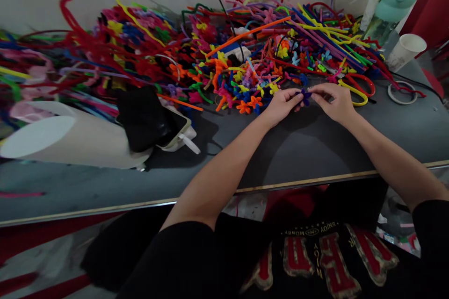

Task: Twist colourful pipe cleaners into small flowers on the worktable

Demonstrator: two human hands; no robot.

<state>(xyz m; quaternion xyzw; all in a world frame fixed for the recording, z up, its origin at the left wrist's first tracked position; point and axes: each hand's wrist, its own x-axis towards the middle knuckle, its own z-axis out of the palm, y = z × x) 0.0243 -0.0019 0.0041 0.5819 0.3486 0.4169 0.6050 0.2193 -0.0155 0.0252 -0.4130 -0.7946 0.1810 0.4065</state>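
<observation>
Between my two hands is a small dark purple pipe-cleaner flower (pixel 306 97), held over the grey table. My left hand (pixel 285 103) pinches it from the left with thumb and fingertips. From the right, my right hand (pixel 332 99) closes thumb and forefinger at its edge. Finished-looking orange pipe-cleaner flowers (pixel 249 104) lie in the pile just left of my left hand. Close beside my right hand are the yellow handle loops (pixel 358 99) and a red loop (pixel 366 83), which look like scissor handles.
A heap of coloured pipe cleaners (pixel 147 63) runs along the wall. On the left lie a whitish cylinder (pixel 94 138) and a black pouch-like object (pixel 143 119). At right stand a paper cup (pixel 407 52), a water bottle (pixel 394 2) and a white ring (pixel 402 93). The table's front edge (pixel 301 182) is near me.
</observation>
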